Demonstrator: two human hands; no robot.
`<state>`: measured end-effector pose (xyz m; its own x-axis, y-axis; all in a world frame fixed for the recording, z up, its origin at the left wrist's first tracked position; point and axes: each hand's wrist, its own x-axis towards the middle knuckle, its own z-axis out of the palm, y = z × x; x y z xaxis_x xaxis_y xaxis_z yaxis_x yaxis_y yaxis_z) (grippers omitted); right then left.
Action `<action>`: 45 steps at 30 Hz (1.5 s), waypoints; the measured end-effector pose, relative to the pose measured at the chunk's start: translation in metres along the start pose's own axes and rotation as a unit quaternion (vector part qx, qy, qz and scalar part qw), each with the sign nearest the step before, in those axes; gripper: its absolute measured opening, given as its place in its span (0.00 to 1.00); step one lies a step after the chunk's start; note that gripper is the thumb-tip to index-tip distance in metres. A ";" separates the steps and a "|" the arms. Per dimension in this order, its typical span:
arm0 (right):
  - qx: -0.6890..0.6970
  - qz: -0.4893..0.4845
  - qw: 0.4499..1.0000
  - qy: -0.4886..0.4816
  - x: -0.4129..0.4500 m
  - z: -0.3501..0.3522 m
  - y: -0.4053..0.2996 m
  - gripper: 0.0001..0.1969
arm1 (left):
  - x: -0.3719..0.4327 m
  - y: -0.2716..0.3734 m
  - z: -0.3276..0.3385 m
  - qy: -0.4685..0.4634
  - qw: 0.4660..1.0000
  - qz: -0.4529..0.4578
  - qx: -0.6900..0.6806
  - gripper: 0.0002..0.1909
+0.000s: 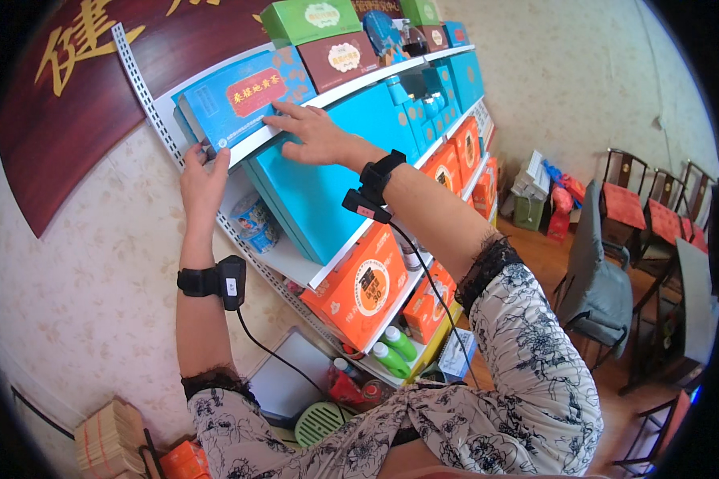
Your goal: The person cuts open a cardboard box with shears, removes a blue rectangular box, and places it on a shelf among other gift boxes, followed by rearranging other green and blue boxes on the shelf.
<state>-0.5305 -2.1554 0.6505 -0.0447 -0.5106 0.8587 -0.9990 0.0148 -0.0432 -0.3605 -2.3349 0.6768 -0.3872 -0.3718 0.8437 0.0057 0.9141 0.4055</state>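
A blue carton with a red panel [254,93] stands on the upper shelf board [263,139], near its left end. My left hand [202,179] is at the carton's lower left corner, thumb in front and fingers by its side. The fingertips of my right hand [317,136] touch the lower front of the same carton or lie just before it, with the fingers spread. Right beside this carton are a maroon carton [340,60] and, above that, a green carton [311,21]. Below my right hand stands a large turquoise box [323,197].
Orange cartons [359,284] and green bottles [395,350] fill the lower shelves. Round tubs [254,221] sit at the shelf's left end. A perforated metal upright [150,102] edges the rack. Cables hang from both wrist straps. A grey chair [596,287] stands to the right.
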 end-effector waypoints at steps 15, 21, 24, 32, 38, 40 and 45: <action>0.451 0.134 0.882 0.015 -0.108 -0.035 -0.073 0.29 | -0.101 0.039 -0.022 0.084 0.974 0.207 -0.046 0.26; 0.496 0.237 0.835 0.021 -0.215 -0.035 -0.126 0.30 | -0.138 0.020 -0.043 0.021 0.981 0.184 -0.052 0.22; 0.529 0.278 0.798 0.080 -0.250 -0.032 -0.129 0.30 | -0.152 0.010 -0.023 -0.008 0.966 0.068 -0.249 0.19; 0.560 0.409 0.696 0.189 -0.332 -0.048 -0.142 0.28 | -0.242 0.004 0.039 -0.281 0.746 -0.191 -0.572 0.14; 0.588 0.488 0.596 0.247 -0.406 -0.058 -0.154 0.29 | -0.322 -0.010 0.073 -0.371 0.632 -0.360 -0.578 0.11; 0.583 0.516 0.569 0.264 -0.416 -0.069 -0.157 0.28 | -0.348 -0.014 0.081 -0.372 0.594 -0.415 -0.580 0.10; 0.602 0.493 0.562 0.280 -0.438 -0.109 -0.133 0.28 | -0.375 0.014 0.095 -0.333 0.572 -0.496 -0.561 0.09</action>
<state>-0.3793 -1.8405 0.3358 -0.9039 -0.4090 0.1250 0.2300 -0.7113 -0.6642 -0.3030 -2.1676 0.3328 -0.9770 -0.1313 -0.1680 -0.0780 -0.5132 0.8547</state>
